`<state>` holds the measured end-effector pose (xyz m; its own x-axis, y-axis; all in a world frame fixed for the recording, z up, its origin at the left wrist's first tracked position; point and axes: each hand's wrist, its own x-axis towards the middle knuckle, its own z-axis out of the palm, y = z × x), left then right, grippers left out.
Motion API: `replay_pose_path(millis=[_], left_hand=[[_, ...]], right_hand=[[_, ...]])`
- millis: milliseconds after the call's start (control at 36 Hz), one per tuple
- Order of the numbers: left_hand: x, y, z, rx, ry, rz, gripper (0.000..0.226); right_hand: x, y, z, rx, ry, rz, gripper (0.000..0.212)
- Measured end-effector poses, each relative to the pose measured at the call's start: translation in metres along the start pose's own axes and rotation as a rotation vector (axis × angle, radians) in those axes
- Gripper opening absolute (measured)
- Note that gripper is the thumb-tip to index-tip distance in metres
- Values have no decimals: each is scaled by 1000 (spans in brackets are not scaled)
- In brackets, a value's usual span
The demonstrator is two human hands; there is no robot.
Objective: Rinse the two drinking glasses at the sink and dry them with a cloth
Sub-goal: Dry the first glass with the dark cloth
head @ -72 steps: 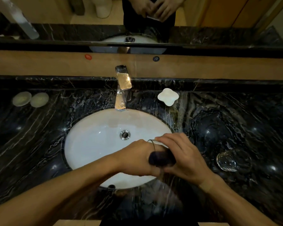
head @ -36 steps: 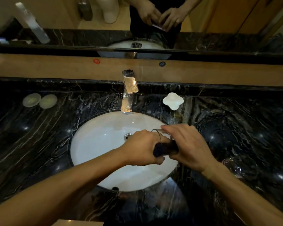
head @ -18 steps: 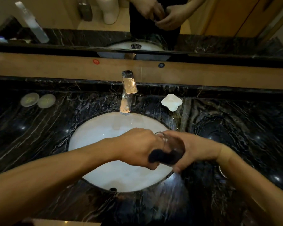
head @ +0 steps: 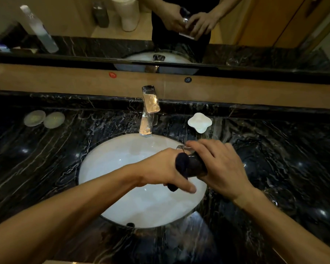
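Observation:
Over the right side of the white sink (head: 122, 161), my right hand (head: 221, 166) grips a clear drinking glass (head: 181, 147) from above; only its rim shows past the fingers. My left hand (head: 160, 170) holds a dark cloth (head: 189, 165) that is stuffed into the glass, with one end hanging below my thumb. The second glass (head: 282, 199) stands on the black marble counter to the right, partly hidden behind my right forearm.
A chrome faucet (head: 148, 113) stands behind the basin with no water running. A white soap dish (head: 199, 122) sits to its right. Two pale round discs (head: 43, 119) lie at the far left. A mirror (head: 74, 25) runs along the back wall.
My right hand has turned from the side of the glass back over its top. The cloth in my left hand has twisted inside the glass, and both hands rose slightly over the basin.

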<state>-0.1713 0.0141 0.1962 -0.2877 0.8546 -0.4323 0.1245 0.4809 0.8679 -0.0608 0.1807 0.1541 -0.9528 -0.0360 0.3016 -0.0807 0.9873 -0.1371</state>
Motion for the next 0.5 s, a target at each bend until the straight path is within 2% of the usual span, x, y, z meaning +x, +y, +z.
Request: replay_pose_path(millis=[83,222,306,417,472,500], left_hand=[[-3,-7,1,67,-51,-24,42],[-3,-17,9,145,120,-23,29],[-4,-18,7,108,153,-10,21],[-8,-14,2,158,80,57,17],[-9,-7,0,196,25,99,17],[-9,-4,-1,222,4,111,18]], right_hand=[[-5,0,2,64,-51,-18,73],[-6,-5,0,305,-240,87,82],[0,2,-11,526,-476,226,91],[9,26,-27,1039,-820,359,94],[11,30,-31,1222,-991,345,85],[11,28,-32,1236,-1033,312,76]])
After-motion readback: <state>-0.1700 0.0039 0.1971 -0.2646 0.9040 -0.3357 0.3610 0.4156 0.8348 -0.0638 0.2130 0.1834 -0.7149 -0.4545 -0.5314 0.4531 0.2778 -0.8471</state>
